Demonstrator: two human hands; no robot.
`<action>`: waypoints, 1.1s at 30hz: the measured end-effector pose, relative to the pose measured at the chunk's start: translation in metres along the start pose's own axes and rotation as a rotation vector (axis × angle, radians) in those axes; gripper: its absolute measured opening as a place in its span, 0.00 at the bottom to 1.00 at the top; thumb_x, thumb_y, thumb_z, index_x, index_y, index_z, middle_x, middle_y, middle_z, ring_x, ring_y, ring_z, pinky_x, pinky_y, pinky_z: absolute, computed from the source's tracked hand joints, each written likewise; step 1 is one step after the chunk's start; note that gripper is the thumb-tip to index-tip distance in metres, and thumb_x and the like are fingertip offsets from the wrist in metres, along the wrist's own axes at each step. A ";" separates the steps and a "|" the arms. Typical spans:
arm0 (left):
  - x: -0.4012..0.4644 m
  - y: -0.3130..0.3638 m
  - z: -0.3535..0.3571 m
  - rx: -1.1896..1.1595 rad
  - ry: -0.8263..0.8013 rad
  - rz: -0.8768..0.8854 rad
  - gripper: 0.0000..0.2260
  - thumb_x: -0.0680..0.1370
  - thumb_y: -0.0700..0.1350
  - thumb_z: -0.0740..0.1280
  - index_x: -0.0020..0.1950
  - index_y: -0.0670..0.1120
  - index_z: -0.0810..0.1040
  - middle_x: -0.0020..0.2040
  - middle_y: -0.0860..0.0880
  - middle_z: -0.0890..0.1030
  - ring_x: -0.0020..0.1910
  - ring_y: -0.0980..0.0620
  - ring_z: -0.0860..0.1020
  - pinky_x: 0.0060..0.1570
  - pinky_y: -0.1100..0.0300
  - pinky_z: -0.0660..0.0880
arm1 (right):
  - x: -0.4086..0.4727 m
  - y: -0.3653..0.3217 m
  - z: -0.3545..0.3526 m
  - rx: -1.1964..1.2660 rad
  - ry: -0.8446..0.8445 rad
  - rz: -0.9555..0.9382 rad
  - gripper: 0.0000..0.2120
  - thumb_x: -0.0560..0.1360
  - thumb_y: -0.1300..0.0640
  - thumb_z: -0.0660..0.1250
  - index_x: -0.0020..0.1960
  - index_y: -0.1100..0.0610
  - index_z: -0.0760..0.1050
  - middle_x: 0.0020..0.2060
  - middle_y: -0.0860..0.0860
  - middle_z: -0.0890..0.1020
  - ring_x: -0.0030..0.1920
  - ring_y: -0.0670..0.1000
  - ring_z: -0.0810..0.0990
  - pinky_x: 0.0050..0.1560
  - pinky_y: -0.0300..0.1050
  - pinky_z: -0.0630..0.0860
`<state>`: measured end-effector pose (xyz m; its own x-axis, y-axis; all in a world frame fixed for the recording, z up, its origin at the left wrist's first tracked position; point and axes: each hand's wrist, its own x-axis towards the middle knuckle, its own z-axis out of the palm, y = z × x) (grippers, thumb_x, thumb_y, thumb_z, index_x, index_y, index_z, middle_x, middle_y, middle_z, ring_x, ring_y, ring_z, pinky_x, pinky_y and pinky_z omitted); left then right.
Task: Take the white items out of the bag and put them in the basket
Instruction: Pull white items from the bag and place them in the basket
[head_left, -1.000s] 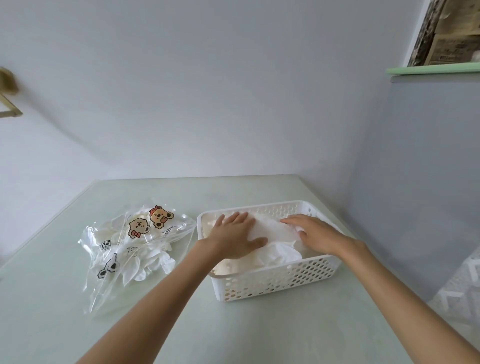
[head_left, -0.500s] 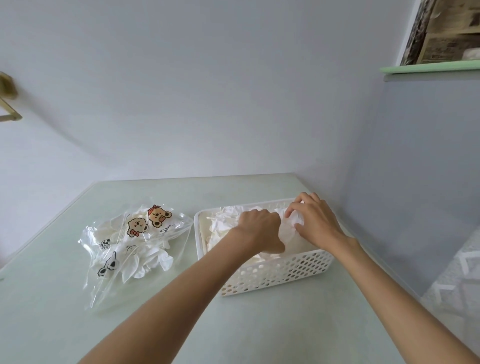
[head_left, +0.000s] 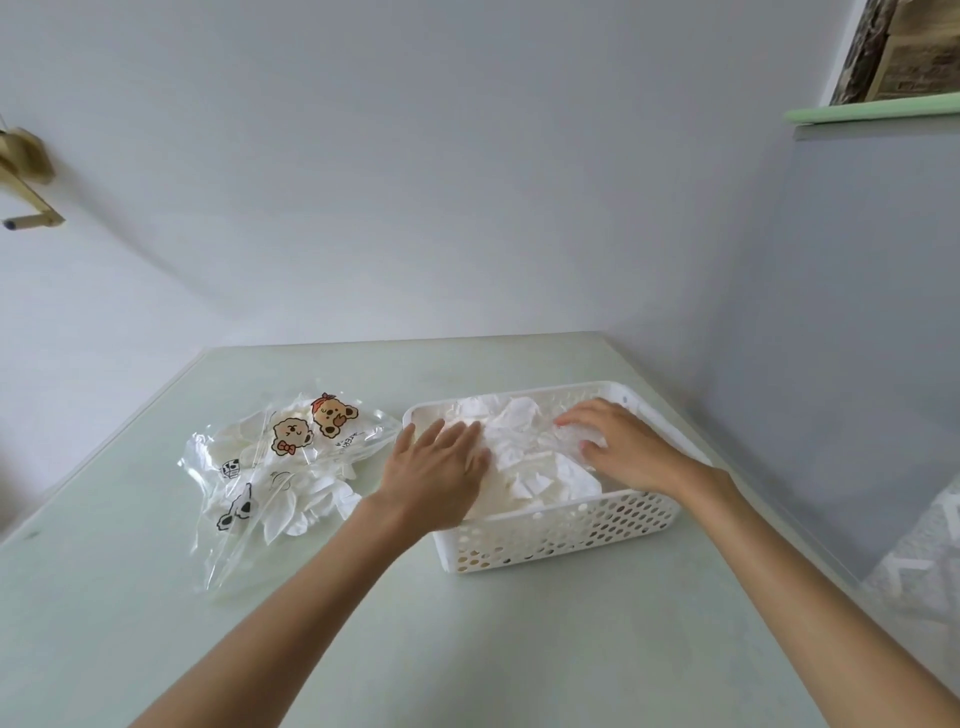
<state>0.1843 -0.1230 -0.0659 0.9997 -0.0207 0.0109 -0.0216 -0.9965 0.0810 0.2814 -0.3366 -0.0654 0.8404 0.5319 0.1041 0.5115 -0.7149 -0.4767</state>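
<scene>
On the table, both hands flat on white items in basket, left hand, right hand

A single head-worn view is aimed forward and down, close above the basket, toward the wall.

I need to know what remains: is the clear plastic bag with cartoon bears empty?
Not empty. White items show through the clear plastic bag with cartoon bears.
</scene>
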 end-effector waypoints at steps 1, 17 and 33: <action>0.003 -0.004 -0.001 0.018 -0.008 0.034 0.23 0.84 0.52 0.43 0.79 0.50 0.48 0.79 0.54 0.53 0.78 0.51 0.48 0.75 0.49 0.43 | -0.001 0.001 0.001 -0.010 -0.048 0.054 0.21 0.79 0.64 0.58 0.69 0.49 0.70 0.69 0.46 0.67 0.70 0.48 0.65 0.68 0.43 0.63; -0.055 -0.047 -0.039 -0.314 0.501 0.023 0.26 0.76 0.52 0.68 0.73 0.53 0.65 0.71 0.56 0.70 0.71 0.54 0.63 0.65 0.60 0.61 | -0.024 -0.087 0.016 -0.004 0.669 -0.185 0.11 0.76 0.63 0.64 0.51 0.50 0.80 0.47 0.41 0.79 0.52 0.45 0.74 0.48 0.39 0.70; -0.065 -0.177 -0.006 -0.460 0.033 -0.490 0.20 0.84 0.51 0.49 0.49 0.50 0.80 0.36 0.55 0.75 0.30 0.49 0.79 0.49 0.59 0.72 | 0.005 -0.235 0.124 -0.396 0.157 -0.110 0.16 0.80 0.60 0.55 0.34 0.57 0.63 0.42 0.55 0.78 0.41 0.58 0.73 0.40 0.44 0.59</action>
<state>0.1234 0.0552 -0.0754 0.8945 0.4345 -0.1053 0.4253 -0.7541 0.5004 0.1426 -0.1093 -0.0612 0.7784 0.5610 0.2818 0.6031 -0.7929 -0.0872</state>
